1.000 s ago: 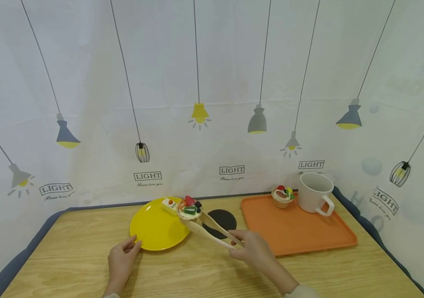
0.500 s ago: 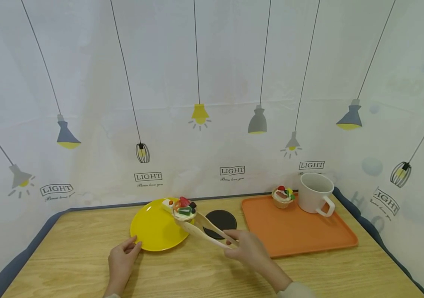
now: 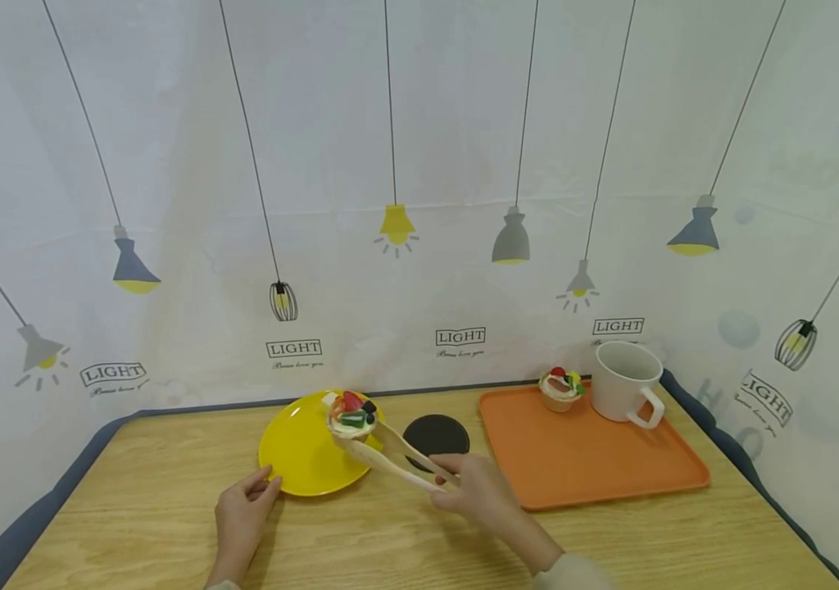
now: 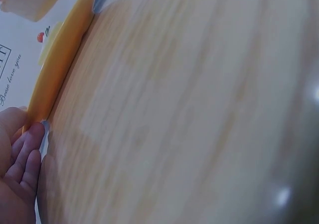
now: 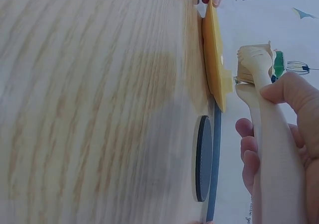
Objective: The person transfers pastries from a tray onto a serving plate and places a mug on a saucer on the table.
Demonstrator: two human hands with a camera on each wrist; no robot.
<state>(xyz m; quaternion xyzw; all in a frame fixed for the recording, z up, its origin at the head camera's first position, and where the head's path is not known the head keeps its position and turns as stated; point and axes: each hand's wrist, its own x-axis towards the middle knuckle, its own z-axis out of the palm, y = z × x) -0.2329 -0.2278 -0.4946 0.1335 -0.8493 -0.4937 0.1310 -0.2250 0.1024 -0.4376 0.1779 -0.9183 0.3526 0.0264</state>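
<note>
At the near left rim of a yellow plate (image 3: 297,459), my left hand (image 3: 241,516) pinches the edge between thumb and fingers, as the left wrist view also shows. My right hand (image 3: 474,492) grips cream-coloured tongs (image 3: 397,467), fingers on one side and thumb on the other. Between the tongs' tips is a fruit-topped tart (image 3: 351,418), held above the plate's right part; the right wrist view shows it raised off the plate. Behind the tart, a small white cake piece (image 3: 328,399) on the plate is mostly hidden.
A round black coaster (image 3: 436,436) lies right of the plate. Further right, an orange tray (image 3: 596,459) carries a second tart (image 3: 560,390) and a white mug (image 3: 624,381). A printed curtain (image 3: 419,287) rises behind the wooden table (image 3: 360,541).
My right hand has moved left with the tongs, carrying the tart further over the yellow plate, so it now covers most of the white cake piece. The left hand stays at the rim.
</note>
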